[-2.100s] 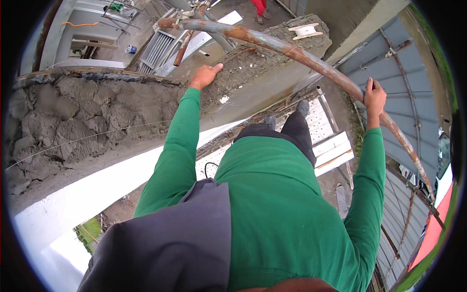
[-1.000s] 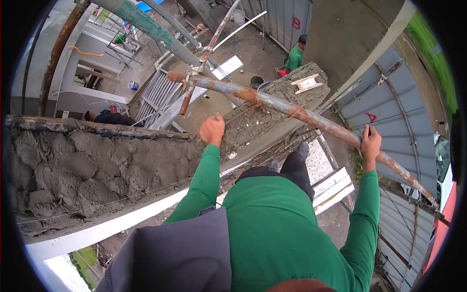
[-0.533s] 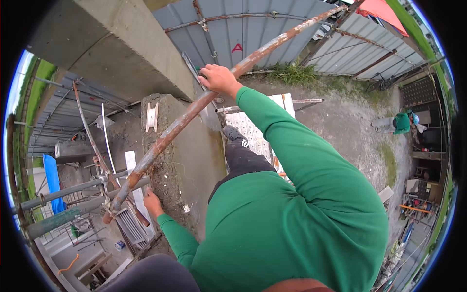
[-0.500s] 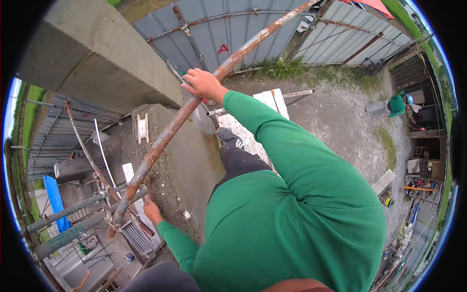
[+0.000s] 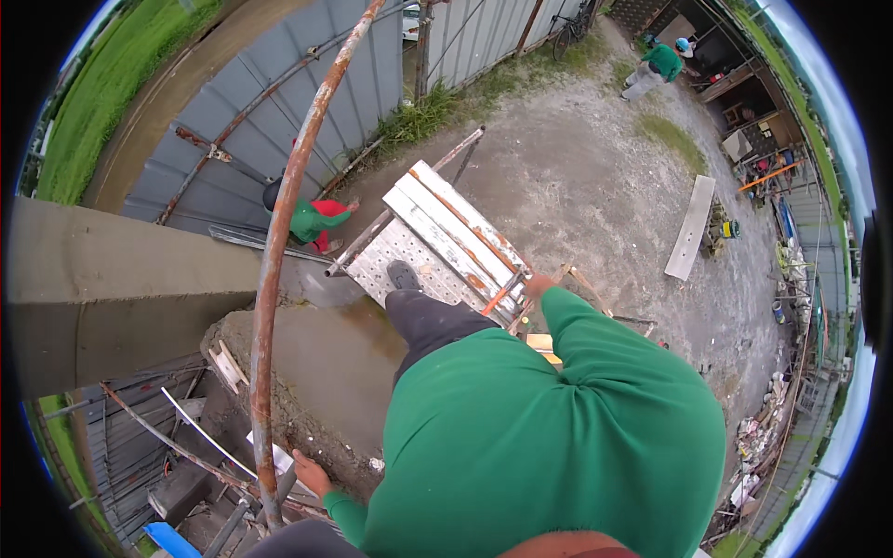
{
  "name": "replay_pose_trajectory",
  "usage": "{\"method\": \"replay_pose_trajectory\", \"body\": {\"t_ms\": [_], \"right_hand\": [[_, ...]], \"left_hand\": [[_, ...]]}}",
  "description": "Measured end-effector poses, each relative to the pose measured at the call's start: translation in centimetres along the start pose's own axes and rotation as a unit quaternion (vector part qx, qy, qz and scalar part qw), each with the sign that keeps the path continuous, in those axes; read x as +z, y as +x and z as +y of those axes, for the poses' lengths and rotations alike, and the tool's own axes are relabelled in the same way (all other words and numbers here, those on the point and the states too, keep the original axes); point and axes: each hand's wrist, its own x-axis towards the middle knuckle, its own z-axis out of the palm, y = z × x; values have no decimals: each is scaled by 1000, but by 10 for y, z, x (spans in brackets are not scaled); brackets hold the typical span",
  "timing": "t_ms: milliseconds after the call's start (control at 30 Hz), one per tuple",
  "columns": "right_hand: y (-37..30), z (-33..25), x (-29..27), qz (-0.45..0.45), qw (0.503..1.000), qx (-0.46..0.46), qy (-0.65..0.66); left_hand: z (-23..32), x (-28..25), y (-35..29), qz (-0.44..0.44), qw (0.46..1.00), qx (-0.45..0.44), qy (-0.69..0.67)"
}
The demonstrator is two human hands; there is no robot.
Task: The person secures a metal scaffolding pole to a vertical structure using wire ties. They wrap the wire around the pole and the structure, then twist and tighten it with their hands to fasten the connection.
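Note:
My left hand [image 5: 312, 472] rests flat on the rough lower edge of a wet concrete slab [image 5: 316, 349], right beside a long rusty pipe [image 5: 270, 279] that curves up the left of the view. My right hand [image 5: 538, 284] reaches down past my green sleeve and grips the orange-stained end rail of a metal scaffold platform [image 5: 437, 228]. One dark shoe [image 5: 402, 274] stands on the platform's perforated deck. My green-clad torso hides most of both arms.
A grey concrete beam [image 5: 112, 288] crosses at the left. Below, a person in green and red with a dark helmet [image 5: 307, 219] stands by the corrugated metal fence [image 5: 372, 74]. Another person [image 5: 659, 65] walks on the gravel yard far off. A white plank [image 5: 690, 228] lies on the ground.
The view has swung round toward the ground. My right hand has left the rusty pipe and now holds the scaffold platform. My left hand stays on the concrete edge.

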Motion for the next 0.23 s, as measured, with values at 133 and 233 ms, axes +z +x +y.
{"method": "replay_pose_trajectory", "body": {"t_ms": [133,233], "right_hand": [[11,127,43,68,993,96,-6],[-17,98,39,96,993,64,0]], "left_hand": [[27,2,-3,-21,995,9,93],[51,12,25,47,994,36,97]]}}
